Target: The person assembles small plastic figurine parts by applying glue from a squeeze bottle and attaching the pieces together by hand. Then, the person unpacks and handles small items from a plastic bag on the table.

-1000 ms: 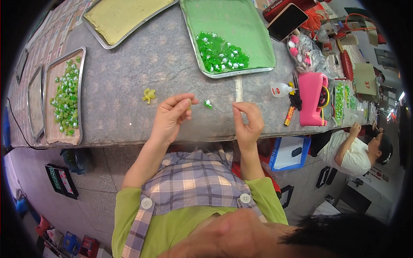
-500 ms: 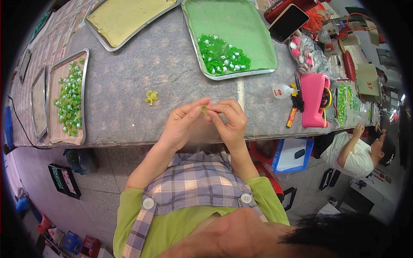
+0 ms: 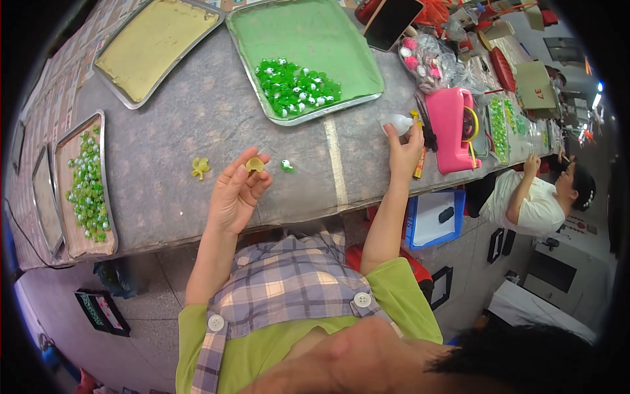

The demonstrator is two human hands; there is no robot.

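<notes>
Between the thumb and fingers of my left hand is a small, yellow-green, cup-shaped plastic piece, its hollow showing. My right hand reaches out to the right, its fingers closed around a small white squeeze bottle near the tool holder. On the table just right of my left hand lies a small green piece with a white part. A yellow-green, petal-shaped piece rests to the left of that hand.
A green-lined tray holds green-and-white pieces; a yellow-lined tray stands to its left. Another tray of green pieces sits far left. A pink tape dispenser, a phone and bagged parts crowd the right. A co-worker sits beyond.
My hands have parted: the left moved left with the cup-shaped piece, the right went right and took hold of the bottle. A green-and-white piece now shows on the table. The view has shifted.
</notes>
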